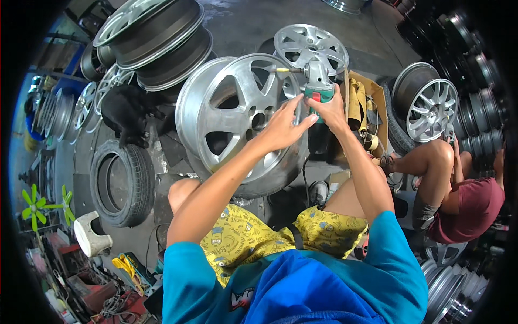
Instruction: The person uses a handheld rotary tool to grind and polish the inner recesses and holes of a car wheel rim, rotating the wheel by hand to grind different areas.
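My right hand [329, 110] is wrapped round the green body of an angle grinder [321, 93] with a bare metal head. From that head a thin rod with a yellow end [283, 70] points left, over a spoke of a large silver alloy wheel [237, 116]. My left hand [285, 125] is open in front of the wheel's right side, thumb and fingers apart. Its fingertips come close to the grinder's left side; whether they touch it I cannot tell. The wheel stands tilted toward me, resting on a tyre [270, 186] between my knees.
A second silver wheel [313, 47] lies behind the grinder. Right of it stands a cardboard box [382, 121] with yellow items. Stacked wheels [162, 46], a black animal [125, 114] and a loose tyre [123, 183] are at left. A co-worker in a maroon shirt [468, 208] sits at right.
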{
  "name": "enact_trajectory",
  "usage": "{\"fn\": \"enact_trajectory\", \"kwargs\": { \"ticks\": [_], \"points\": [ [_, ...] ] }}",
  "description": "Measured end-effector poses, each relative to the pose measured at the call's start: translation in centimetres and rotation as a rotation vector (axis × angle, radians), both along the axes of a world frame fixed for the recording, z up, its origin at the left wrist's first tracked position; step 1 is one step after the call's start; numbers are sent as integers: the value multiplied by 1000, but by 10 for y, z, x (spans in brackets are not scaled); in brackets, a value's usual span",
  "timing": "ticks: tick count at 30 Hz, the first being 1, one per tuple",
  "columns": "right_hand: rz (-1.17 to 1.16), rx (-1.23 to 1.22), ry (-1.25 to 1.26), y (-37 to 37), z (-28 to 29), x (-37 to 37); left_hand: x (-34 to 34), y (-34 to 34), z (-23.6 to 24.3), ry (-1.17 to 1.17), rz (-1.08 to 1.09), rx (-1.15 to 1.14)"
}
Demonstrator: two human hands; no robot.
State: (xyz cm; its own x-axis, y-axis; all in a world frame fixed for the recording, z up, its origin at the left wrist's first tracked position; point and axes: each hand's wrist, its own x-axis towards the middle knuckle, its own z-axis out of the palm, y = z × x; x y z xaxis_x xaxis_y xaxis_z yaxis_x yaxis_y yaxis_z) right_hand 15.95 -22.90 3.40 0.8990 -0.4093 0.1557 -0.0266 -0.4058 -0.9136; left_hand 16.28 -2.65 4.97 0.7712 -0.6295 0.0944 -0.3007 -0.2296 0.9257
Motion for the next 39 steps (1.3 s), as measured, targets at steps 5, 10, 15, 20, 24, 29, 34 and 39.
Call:
{"fn": "enact_trajectory", "kwargs": {
  "ticks": [5,10,15,20,24,29,34,39],
  "points": [
    [-29,-58,48,0,-9,5,3,-21,-12,68,26,-40],
    [42,-71,62,6,-21,-22,-20,-21,-20,-14,32,-7],
    [66,-76,88,9,-12,-32,-30,-22,-13,44,12,38],
    [-49,-54,36,11,-16,-7,-2,-37,-43,-157,104,-60],
    [-85,-175,59,12,-25,-13,-10,-37,-41,-67,133,9],
    [55,-96,62,14,-25,-34,-43,-27,-26,53,136,102],
    [-78,-75,36,18,-19,-17,-12,-29,-23,47,54,10],
    [-39,-80,42,12,-26,-25,-22,-29,-20,67,56,79]
  ]
}}
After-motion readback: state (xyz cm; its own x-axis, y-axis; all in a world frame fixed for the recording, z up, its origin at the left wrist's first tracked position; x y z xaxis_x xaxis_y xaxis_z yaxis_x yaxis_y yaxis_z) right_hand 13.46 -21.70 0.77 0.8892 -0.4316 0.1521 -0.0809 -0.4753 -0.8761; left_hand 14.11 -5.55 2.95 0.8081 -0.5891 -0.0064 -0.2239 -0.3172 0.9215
